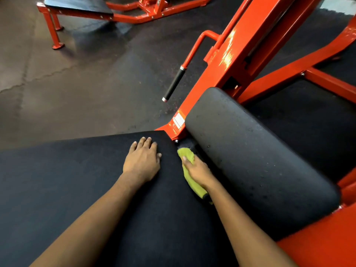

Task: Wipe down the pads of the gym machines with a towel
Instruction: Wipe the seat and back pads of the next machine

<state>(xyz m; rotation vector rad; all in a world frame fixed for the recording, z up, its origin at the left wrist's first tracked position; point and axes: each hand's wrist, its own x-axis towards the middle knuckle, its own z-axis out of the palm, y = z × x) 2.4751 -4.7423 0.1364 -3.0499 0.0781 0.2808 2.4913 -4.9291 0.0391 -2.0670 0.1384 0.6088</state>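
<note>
A large flat black pad (pixel 77 180) of an orange gym machine fills the lower left. My left hand (pixel 142 160) rests flat on it near its far right corner, fingers straight. A thick rounded black pad (pixel 256 160), speckled with droplets, lies to the right. My right hand (pixel 198 171) holds a yellow-green towel (pixel 187 157) in the gap between the two pads, against the flat pad's right edge. The fingers are hidden behind the hand and towel.
The orange frame (pixel 240 54) rises behind the pads, with a black-gripped handle (pixel 174 82) sticking out to its left. Another orange bench with a black pad (pixel 77 4) stands at the far left on the dark rubber floor (pixel 77 83).
</note>
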